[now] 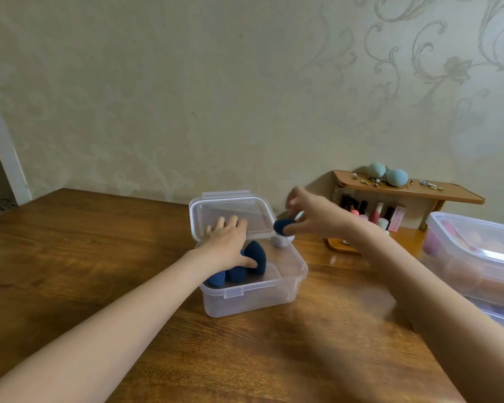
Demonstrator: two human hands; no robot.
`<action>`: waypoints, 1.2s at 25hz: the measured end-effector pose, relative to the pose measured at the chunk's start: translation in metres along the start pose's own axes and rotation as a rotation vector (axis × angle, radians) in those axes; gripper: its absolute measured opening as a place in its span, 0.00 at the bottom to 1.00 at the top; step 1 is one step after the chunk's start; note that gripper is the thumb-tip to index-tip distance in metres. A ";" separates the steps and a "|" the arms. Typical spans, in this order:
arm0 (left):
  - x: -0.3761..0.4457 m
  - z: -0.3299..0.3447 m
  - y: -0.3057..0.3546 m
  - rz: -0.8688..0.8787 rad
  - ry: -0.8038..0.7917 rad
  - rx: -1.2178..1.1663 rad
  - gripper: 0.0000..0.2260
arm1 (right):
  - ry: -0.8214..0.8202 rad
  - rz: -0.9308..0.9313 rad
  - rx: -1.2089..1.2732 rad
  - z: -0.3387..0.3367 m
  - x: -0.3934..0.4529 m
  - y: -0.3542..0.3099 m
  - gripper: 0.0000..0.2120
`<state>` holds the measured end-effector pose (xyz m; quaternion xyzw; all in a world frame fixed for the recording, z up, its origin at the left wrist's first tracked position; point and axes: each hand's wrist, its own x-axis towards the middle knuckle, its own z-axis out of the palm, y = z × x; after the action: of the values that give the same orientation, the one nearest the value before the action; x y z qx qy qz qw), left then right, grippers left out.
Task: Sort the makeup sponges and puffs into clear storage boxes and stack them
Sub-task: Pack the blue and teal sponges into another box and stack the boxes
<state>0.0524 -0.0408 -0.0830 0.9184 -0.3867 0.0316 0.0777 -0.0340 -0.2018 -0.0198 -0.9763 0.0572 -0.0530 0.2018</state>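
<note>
From the head camera, a small clear storage box (253, 289) sits on the wooden table (85, 257) with its lid (233, 212) raised at the back. The left hand (226, 242) rests with straight fingers on that lid, thumb down among the dark blue sponges (239, 266) inside the box. Just right of the box's rear corner, the right hand (312, 216) pinches another dark blue sponge (282, 225) above a white puff (282, 241). Further right stand larger clear boxes (474, 257).

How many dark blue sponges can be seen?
4: three in the clear box, at; one pinched by the right hand at. The left hand may hide more.
</note>
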 end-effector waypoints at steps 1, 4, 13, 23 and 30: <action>0.000 0.000 0.001 -0.008 -0.005 -0.007 0.28 | -0.087 -0.032 -0.169 0.005 -0.003 -0.010 0.17; 0.000 0.000 0.001 -0.017 -0.008 -0.037 0.27 | -0.214 -0.140 -0.501 0.029 -0.004 -0.023 0.13; -0.001 0.001 0.000 -0.002 0.004 -0.031 0.26 | 0.030 -0.173 -0.639 0.060 -0.004 -0.018 0.19; 0.000 0.001 0.001 -0.001 -0.006 0.021 0.27 | 0.045 -0.021 -0.363 0.029 0.003 -0.003 0.10; -0.001 0.000 0.002 0.005 -0.017 0.037 0.27 | -0.092 0.130 -0.237 0.047 0.035 0.049 0.23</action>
<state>0.0503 -0.0417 -0.0825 0.9189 -0.3891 0.0312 0.0573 0.0019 -0.2334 -0.0797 -0.9890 0.1167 0.0120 0.0904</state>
